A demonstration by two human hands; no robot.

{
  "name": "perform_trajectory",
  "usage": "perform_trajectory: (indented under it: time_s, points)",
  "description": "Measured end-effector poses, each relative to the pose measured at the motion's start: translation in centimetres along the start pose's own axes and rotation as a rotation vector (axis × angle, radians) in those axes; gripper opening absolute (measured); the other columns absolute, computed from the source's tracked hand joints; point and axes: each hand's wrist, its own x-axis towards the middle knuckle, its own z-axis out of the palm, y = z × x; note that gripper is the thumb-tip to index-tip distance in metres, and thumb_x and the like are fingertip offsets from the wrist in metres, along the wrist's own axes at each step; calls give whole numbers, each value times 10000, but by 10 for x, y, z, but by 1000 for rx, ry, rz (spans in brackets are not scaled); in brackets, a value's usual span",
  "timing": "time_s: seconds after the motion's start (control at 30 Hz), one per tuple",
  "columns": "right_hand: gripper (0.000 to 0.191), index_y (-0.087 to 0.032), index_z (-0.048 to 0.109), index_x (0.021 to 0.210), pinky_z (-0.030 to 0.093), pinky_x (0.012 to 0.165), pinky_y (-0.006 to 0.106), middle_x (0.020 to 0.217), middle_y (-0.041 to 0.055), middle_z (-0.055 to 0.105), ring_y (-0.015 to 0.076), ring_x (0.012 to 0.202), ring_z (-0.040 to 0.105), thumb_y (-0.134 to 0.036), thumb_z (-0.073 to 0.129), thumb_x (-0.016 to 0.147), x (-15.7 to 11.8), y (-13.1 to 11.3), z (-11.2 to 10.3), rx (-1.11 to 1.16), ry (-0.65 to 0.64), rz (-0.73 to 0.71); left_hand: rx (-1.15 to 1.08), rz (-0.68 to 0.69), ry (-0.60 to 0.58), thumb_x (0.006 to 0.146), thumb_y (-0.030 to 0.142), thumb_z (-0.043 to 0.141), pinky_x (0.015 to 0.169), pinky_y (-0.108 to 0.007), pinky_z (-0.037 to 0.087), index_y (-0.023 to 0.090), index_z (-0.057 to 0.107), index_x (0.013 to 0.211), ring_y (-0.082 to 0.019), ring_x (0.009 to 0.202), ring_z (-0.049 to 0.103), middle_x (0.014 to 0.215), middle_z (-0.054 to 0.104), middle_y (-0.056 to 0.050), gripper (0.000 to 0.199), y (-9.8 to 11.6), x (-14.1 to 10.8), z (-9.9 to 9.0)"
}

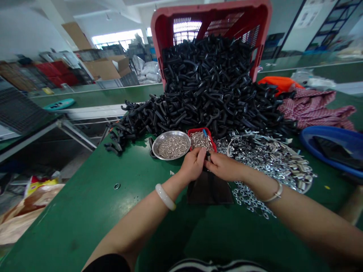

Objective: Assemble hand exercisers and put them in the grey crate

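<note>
My left hand (193,164) and my right hand (222,164) meet over the front of a small red tray (213,142) of metal pins. Both are closed, fingertips together around a small dark part (208,155) with what looks like a spring on it; most of it is hidden. Below them a dark flat block (210,190) lies on the green table. Left of the red tray stands a round metal bowl (155,151) full of tiny metal pieces. Behind lies a large heap of black curved plastic handles (198,102).
A red crate (211,7) lies tipped behind the heap. To the right are loose metal rings and sleeves (263,162), a blue basin (309,132) with a dark flat object, and checkered cloth (314,107). A single ring (117,186) lies on the left.
</note>
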Motion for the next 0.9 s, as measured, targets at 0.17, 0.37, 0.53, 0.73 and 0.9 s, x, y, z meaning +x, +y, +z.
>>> perform_trajectory:
  time_s: [0.17,0.37,0.53,0.73,0.9]
  points:
    - [378,-203,452,708,291,343,206,472,-50,442,88,369,398,-577,469,762,7,20,12,528,-52,221,122,-5,-124,887,499,164,813,-328,404,148,552,930,-191,900,537,924,599,-84,525,-13,9,-7]
    - [293,-193,465,750,370,380,206,520,-40,498,96,426,472,-482,504,786,9,16,39,1031,320,549,517,45,-215,527,682,610,922,-457,333,130,399,1249,-335,1086,459,1187,506,-176,933,-1,0,-6]
    - [295,-187,527,801,441,506,243,640,5,597,126,546,556,-478,478,804,-5,24,28,914,144,460,531,30,-226,535,679,602,890,-458,362,134,361,1273,-326,1065,479,1193,505,-166,948,-8,-10,-3]
    - [391,-163,631,891,438,662,303,834,94,660,194,756,601,-404,323,889,25,55,-22,-284,222,226,629,198,-425,443,656,661,946,-470,312,157,389,1266,-330,1092,453,1206,507,-143,1000,-20,-19,-4]
    - [184,-177,671,881,440,731,317,950,113,661,234,885,597,-243,556,753,91,49,-3,-573,-51,107,745,240,-566,417,633,687,1040,-499,155,173,360,1299,-323,1154,405,1264,472,-130,1047,-31,-17,5]
